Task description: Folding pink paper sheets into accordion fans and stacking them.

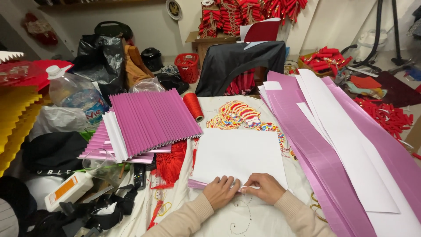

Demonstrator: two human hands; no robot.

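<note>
Both hands (241, 189) pinch fold in flat white-pink paper sheet (239, 156).

From my remote seat I count two hands, the left hand (220, 192) and the right hand (262, 188), on one white sheet (239, 156); one red thread spool (193, 106) at upper centre; one plastic water bottle (75, 93) at upper left; one red basket (187, 66).
</note>
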